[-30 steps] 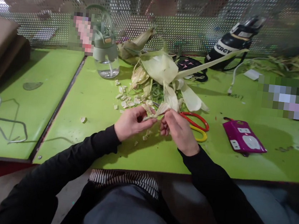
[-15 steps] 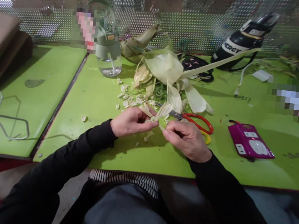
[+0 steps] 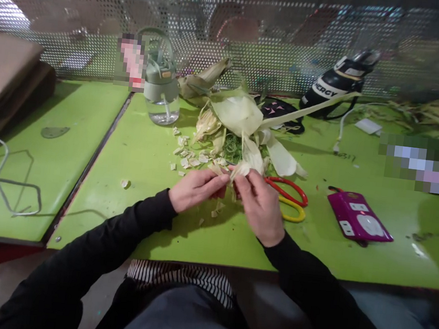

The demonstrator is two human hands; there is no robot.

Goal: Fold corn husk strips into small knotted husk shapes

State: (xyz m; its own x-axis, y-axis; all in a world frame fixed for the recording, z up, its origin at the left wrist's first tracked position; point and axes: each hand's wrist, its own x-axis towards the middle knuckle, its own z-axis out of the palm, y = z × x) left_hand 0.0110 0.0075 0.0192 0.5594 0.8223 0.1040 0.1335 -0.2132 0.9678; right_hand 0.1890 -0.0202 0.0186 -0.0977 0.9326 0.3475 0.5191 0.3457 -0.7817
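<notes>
Left hand [image 3: 196, 189] and right hand [image 3: 263, 206] pinch pale husk [image 3: 241, 170] near scissors [image 3: 289, 182].

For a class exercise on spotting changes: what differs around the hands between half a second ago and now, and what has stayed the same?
The right hand has moved forward and in toward the left hand, so their fingertips are close together at the pale husk strip. It now hides most of the blades of the scissors. The left hand keeps its hold; the scissors and purple socket block stayed put.

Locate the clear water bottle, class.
In the head view, the clear water bottle stands left of centre on the green table, just left of the corn husks.
</notes>
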